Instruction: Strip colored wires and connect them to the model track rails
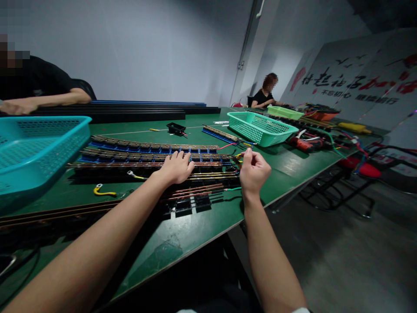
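Head view looks down on a green surface [195, 226] that runs off left to right, crowded with long things. Largest are the black channels [137, 114] at the far edge, where another person's arm [48, 101] rests. Nearer lie the rails [146, 153], copper strips on blue and black carriers, their long axis running left to right across the person, one row behind another. A blue basket [35, 148] stands at the left, a green basket [260, 127] at the right beyond the rail ends, and past it a red tool [301, 143] among loose wires. A second person sits at the far end of the surface.

The left hand [176, 167] lies flat on the middle rails, fingers spread a little and pressing down, roughly at mid-length. The right hand [253, 170] is at the rails' right end, just off their tips, curled with thumb and forefinger pinched together on a thin wire [239, 157] (yellow and red show there, but which strand is held I cannot tell). So the rail ends lie directly left of the right hand, which is the nearer one to them; the left hand holds the body of the rails steady.

Small yellow ring-terminal leads [103, 191] lie loose on the surface, left of the left forearm.
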Motion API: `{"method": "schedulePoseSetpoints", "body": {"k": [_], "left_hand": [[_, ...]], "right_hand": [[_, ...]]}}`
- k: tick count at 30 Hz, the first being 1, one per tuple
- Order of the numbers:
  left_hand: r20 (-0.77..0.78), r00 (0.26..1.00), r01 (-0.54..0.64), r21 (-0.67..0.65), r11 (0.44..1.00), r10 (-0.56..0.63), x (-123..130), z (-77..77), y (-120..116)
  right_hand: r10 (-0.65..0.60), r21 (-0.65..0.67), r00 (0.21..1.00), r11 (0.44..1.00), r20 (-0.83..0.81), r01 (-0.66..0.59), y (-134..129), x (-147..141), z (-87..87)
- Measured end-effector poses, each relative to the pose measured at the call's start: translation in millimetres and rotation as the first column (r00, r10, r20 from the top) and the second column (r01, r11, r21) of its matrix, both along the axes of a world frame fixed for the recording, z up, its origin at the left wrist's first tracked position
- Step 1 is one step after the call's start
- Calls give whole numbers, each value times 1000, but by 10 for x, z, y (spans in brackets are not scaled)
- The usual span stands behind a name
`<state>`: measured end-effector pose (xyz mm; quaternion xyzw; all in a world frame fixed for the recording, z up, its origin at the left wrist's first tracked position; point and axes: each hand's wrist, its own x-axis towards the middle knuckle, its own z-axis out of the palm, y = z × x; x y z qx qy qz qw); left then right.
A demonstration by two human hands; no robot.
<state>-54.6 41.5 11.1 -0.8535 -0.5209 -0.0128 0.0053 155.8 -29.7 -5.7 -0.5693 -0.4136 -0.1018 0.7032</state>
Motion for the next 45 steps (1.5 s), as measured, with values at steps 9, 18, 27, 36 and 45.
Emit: {"method": "schedulePoseSetpoints", "body": {"k": [9, 18, 27, 36, 45], "left_hand": [[-11, 1000, 7, -2, 1000, -7, -5, 3, 6], [-21, 1000, -3, -6, 1000, 3, -4, 15, -13], [-30, 999, -13, -3, 1000, 13, 1, 9, -5], [-18, 1000, 3, 15, 1000, -3, -4, -31, 30], [-10, 1000, 0, 12, 1000, 0, -2, -25, 24]], "right_hand": [[-57, 90, 997, 995, 50, 53, -427, -298, -14], [-21, 100, 993, 994, -119, 33, -508, -253, -109], [50, 72, 999, 996, -17, -49, -426, -278, -229], [117, 9, 976, 993, 184, -121, -463, -279, -271], [-10, 130, 985, 991, -174, 32, -347, -188, -315]]}}
